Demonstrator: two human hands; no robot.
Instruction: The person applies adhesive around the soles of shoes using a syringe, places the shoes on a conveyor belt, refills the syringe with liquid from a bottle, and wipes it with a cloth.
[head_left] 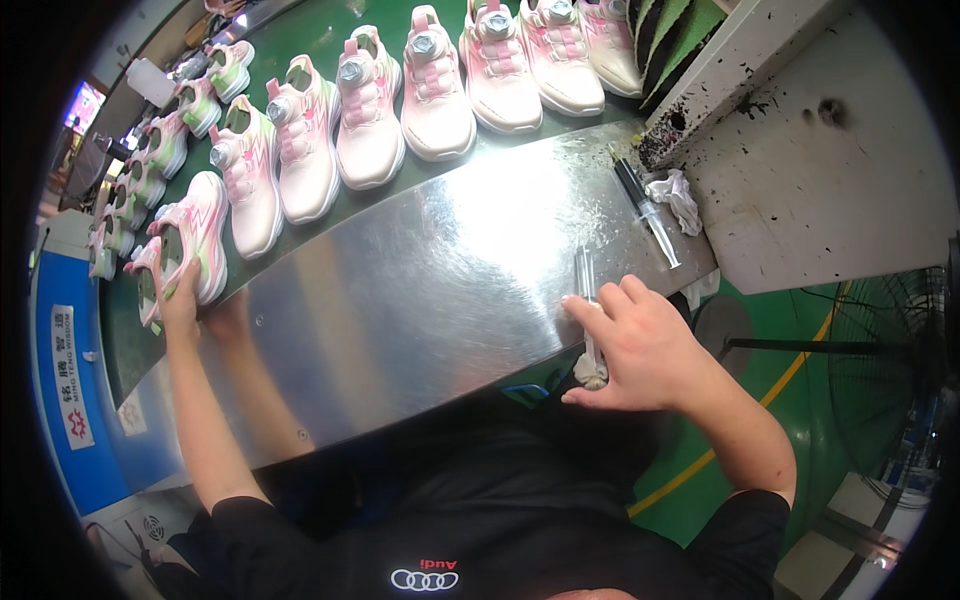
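My left hand (182, 298) is closed around the collar of a pink and white sneaker (207, 225) at the left end of the row. Its sole faces right, and a second pink shoe part (144, 285) shows beside my fingers. In my right hand (640, 345), over the front edge of the metal ledge, is a clear syringe (586, 268). Whitish crumpled material (590, 368) sits at its lower end, by my thumb. Farther off on the ledge lies another syringe (640, 205), with dark contents, next to a crumpled white tissue (676, 200).
Several pink and white sneakers (438, 100) with dial closures stand along the green belt (330, 30); more (165, 140) line its far left. The steel ledge (400, 300) runs before me. A stained panel (820, 160) rises at right, with a black fan (895, 350) beyond.
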